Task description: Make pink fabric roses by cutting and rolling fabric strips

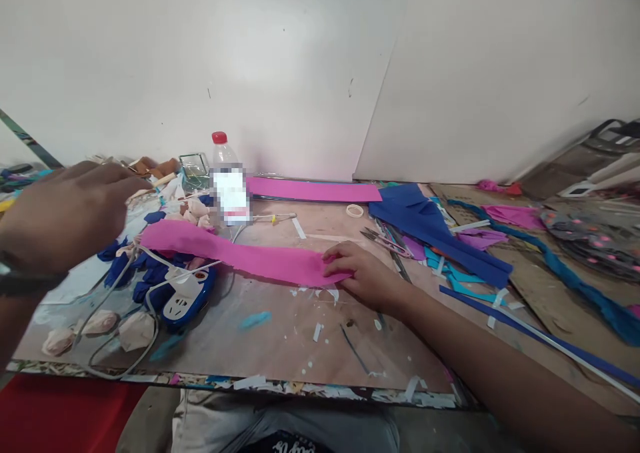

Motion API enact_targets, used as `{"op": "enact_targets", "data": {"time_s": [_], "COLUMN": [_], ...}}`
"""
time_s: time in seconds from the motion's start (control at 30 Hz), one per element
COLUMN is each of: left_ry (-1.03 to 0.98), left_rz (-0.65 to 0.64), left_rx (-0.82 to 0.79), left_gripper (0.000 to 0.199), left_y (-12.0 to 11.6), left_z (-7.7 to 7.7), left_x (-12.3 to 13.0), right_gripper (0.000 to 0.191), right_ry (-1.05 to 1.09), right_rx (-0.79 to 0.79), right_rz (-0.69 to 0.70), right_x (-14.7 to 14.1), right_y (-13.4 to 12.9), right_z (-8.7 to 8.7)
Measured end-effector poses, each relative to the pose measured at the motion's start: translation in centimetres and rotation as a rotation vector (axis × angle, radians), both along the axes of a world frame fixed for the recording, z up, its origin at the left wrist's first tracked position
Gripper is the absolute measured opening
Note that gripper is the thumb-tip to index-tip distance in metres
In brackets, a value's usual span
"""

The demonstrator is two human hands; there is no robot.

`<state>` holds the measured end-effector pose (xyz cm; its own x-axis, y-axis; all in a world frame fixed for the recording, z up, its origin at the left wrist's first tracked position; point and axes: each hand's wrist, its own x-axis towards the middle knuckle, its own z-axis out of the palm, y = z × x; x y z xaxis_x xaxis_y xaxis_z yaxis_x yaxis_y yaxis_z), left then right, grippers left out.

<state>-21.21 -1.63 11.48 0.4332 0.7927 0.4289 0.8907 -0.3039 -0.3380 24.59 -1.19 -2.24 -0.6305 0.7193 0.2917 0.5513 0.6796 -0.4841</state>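
A long pink crepe paper strip (270, 261) stretches across the table, its left part lying over blue paper pieces and a white cable. My right hand (357, 273) has its thumb and fingers closed on the strip's right end. Raised at the far left is my left hand (70, 206), somewhat blurred, with fingers stretched to the right and apart from the strip. Its thumb is hidden, and nothing shows in its fingers. Below the strip's left part sits a blue-and-white power socket (185, 296) with its cable looped around it.
A red-capped bottle (225, 149) stands behind the strip, beside a flat pink sheet (315, 190). To the right are scissors (385, 241), a tape ring (355, 211) and folded blue paper (440, 233). Pale paper flowers (137, 331) lie at the front left.
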Motion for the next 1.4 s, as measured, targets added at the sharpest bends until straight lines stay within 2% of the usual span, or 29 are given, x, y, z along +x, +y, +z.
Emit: {"op": "enact_targets", "data": {"time_s": [0.03, 0.1, 0.2, 0.27, 0.37, 0.5, 0.6, 0.73, 0.93, 1.03, 1.17, 1.4], "left_ry": [0.02, -0.017, -0.021, -0.008, -0.031, -0.052, -0.065, -0.059, -0.039, -0.038, -0.068, -0.115], "left_rz": [-0.05, -0.185, -0.401, -0.451, -0.398, -0.38, -0.388, -0.394, -0.434, -0.468, -0.486, -0.515], "left_rx": [0.072, 0.033, -0.238, -0.372, -0.46, -0.538, -0.548, -0.546, -0.534, -0.538, -0.604, -0.702], "left_gripper": [0.044, 0.035, 0.032, 0.043, 0.072, 0.078, 0.078, 0.074, 0.059, 0.058, 0.057, 0.048], "left_y": [-0.8, -2.5, -4.1, -4.3, -3.7, -2.7, -2.6, -3.0, -3.2, -3.1, -2.5, -1.7], "left_z": [-0.1, -1.2, -4.7, -7.4, -10.3, -11.9, -12.3, -12.6, -12.3, -11.9, -11.5, -10.6], "left_x": [2.4, 7.8, 16.0, 20.0, 23.1, 23.4, 23.0, 22.8, 22.6, 22.3, 21.7, 21.1], "right_gripper": [0.039, 0.042, 0.03, 0.019, 0.022, 0.03, 0.029, 0.027, 0.028, 0.031, 0.026, 0.02], "right_ry": [0.006, 0.009, 0.014, 0.033, 0.072, 0.19, 0.256, 0.237, 0.226, 0.234, 0.201, 0.18], "right_rx": [0.006, 0.022, -0.013, -0.076, -0.119, -0.039, -0.022, -0.069, -0.222, -0.272, -0.248, -0.212], "right_rz": [0.025, 0.058, 0.044, 0.039, -0.014, -0.204, -0.276, -0.353, -0.33, -0.366, -0.439, -0.386], "right_x": [0.0, 0.0, 0.2, 0.4, 0.8, 0.9, 0.8, 0.6, 0.3, 0.0, -0.2, -0.4], "right_y": [0.0, 0.0, -0.2, -0.4, -0.3, 0.5, 1.0, 0.9, 0.1, -0.2, -0.1, -0.1], "right_z": [0.0, 0.0, 0.1, 0.1, -0.1, -0.5, -0.8, -0.9, -0.4, -0.3, -0.7, -1.0]}}
